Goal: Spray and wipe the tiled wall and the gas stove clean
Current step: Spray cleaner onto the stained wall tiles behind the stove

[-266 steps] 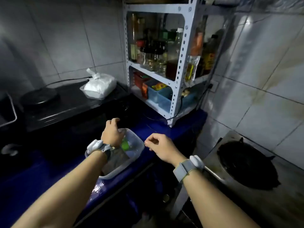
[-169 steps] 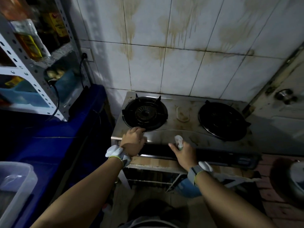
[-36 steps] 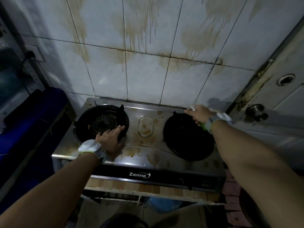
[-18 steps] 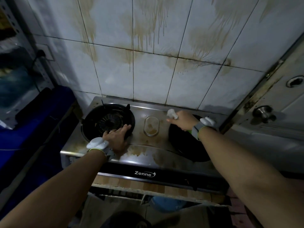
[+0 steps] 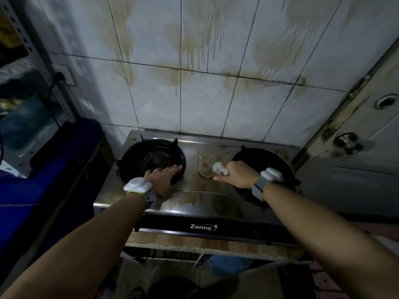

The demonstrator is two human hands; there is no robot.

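Nearest me, a pale wooden board (image 5: 194,242) with a rough, chipped front edge carries the gas stove (image 5: 205,199). Its front panel (image 5: 237,228) is glossy black with white lettering, and its top is brushed steel, curved at the front lip and blotched with brown dried spills.

My left hand (image 5: 163,180) lies flat, fingers straight, on the front rim of the left burner (image 5: 151,160), a round black ring with ribbed grates and upright prongs. I cannot tell whether anything is under my palm. My right hand (image 5: 237,174) is curled round a small spray bottle (image 5: 219,168), whose white nozzle pokes out to the left over the oval recess (image 5: 205,165) between the burners. That wrist crosses the right burner (image 5: 259,156), hiding its front part.

Behind the stove, touching its back edge, rises the tiled wall (image 5: 205,104): smooth pale square tiles, dark grout, brown drip streaks running down from above.

To the left a blue counter (image 5: 54,169) sits just beside the stove, with a perforated metal rack (image 5: 62,100) and a wall socket (image 5: 64,75) beyond. To the right a stained door frame (image 5: 336,117) and a round steel knob (image 5: 347,143) close in that side. The steel strip between the burners is bare.
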